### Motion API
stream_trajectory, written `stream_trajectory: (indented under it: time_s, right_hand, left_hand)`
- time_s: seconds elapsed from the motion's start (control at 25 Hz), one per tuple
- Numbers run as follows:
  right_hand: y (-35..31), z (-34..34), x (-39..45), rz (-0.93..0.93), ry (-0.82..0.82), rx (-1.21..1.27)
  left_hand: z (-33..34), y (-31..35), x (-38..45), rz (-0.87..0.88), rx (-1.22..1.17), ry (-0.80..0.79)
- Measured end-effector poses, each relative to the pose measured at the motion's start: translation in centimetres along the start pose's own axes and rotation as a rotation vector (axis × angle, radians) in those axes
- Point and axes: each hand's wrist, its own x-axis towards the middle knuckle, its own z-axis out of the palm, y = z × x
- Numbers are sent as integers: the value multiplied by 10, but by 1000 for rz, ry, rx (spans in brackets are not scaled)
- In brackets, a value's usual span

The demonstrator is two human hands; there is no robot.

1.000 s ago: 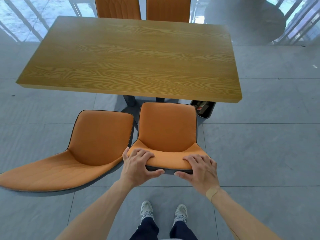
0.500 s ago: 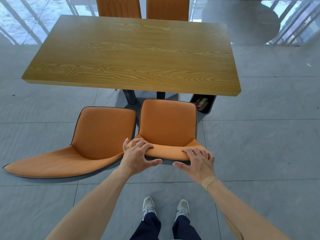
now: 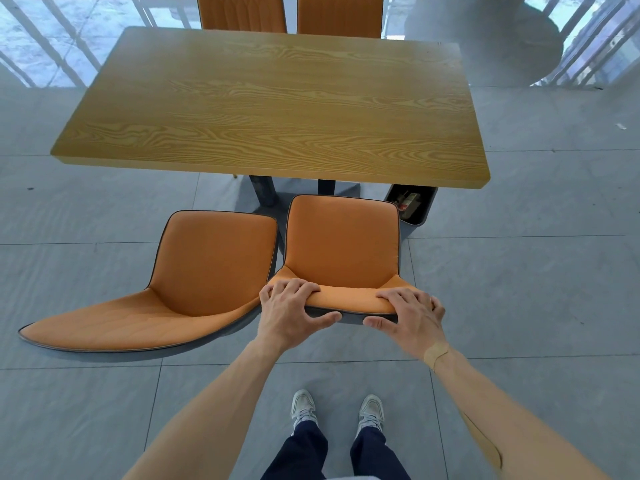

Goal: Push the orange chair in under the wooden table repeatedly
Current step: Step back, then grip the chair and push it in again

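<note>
An orange chair (image 3: 343, 244) stands facing the wooden table (image 3: 277, 105), its seat front close to the table's near edge. My left hand (image 3: 291, 313) grips the left end of the chair's backrest top, fingers over it and thumb behind. At the right end my right hand (image 3: 410, 315) holds the same backrest in the same way. The chair's legs are hidden beneath the seat.
A second orange chair (image 3: 194, 271) stands to the left, almost touching the held one. Two more orange chairs (image 3: 242, 12) sit at the table's far side. A black bin (image 3: 414, 206) with rubbish sits under the table's right corner. Grey tiled floor surrounds; my feet (image 3: 337, 408) are below.
The held chair has slid forward towards the table, its seat front now nearer the table's edge. Both hands kept their grip on the backrest.
</note>
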Motion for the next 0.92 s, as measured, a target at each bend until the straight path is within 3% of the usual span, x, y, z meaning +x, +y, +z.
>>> stream_trajectory:
  time_s: [0.56,0.92]
  right_hand:
    - [-2,3,-13,53,10,-8]
    - [-28,5,-53,126,214,64]
  left_hand:
    - [5,6,-12,-42,-10,-19]
    - [-3,-2,-16,-12,-88,-116]
